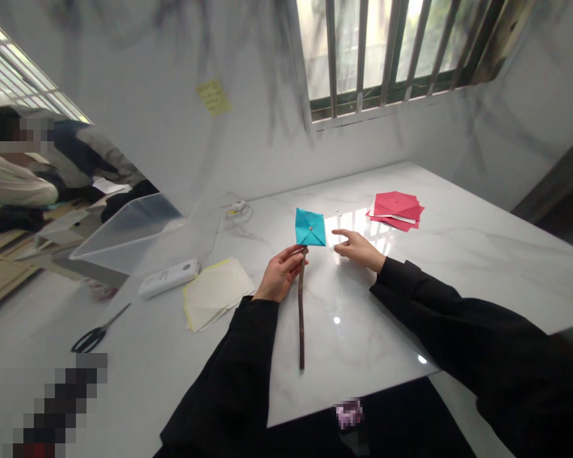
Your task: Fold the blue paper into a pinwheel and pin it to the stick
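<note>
A blue folded-paper pinwheel [310, 236] sits at the top of a thin brown stick [301, 312], with a small pin head at its centre. My left hand [281, 273] pinches the stick just below the paper. The stick's lower end points toward the table's front edge. To the right of the pinwheel is my right hand [358, 249], apart from it, with the index finger stretched out and the thumb separate. Nothing shows between the fingers of that hand.
Red folded papers [396, 210] lie at the back right. Cream and yellow sheets [217, 292], a white device [169, 278] and black scissors [98, 334] are on the left. A cable [239, 207] lies near the wall. Beyond a translucent panel [134, 229] are other people.
</note>
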